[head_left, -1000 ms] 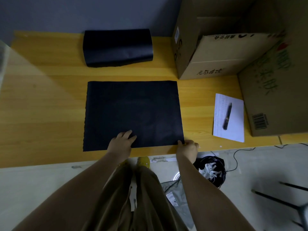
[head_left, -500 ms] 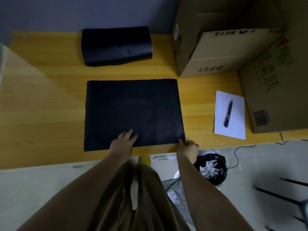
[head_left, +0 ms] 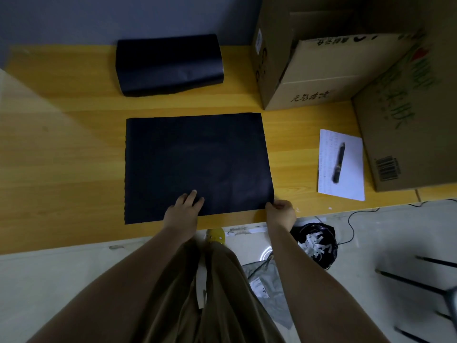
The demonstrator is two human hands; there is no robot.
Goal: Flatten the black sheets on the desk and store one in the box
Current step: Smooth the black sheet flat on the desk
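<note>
A flat black sheet (head_left: pixel 195 162) lies spread on the yellow wooden desk (head_left: pixel 61 157). My left hand (head_left: pixel 183 210) rests palm down on its near edge, fingers slightly apart. My right hand (head_left: pixel 282 210) pinches the sheet's near right corner. A curled stack of black sheets (head_left: pixel 168 64) sits at the back of the desk by the wall. An open cardboard box (head_left: pixel 309 63) stands at the back right.
A white notepaper (head_left: pixel 346 179) with a dark pen (head_left: pixel 338 162) lies right of the sheet. A second cardboard box (head_left: pixel 408 125) stands at the far right. Below the desk edge are a bin (head_left: pixel 316 243), a cable and my legs.
Both hands stay at the sheet's near edge. The view has shifted slightly; the sheet has barely moved.
</note>
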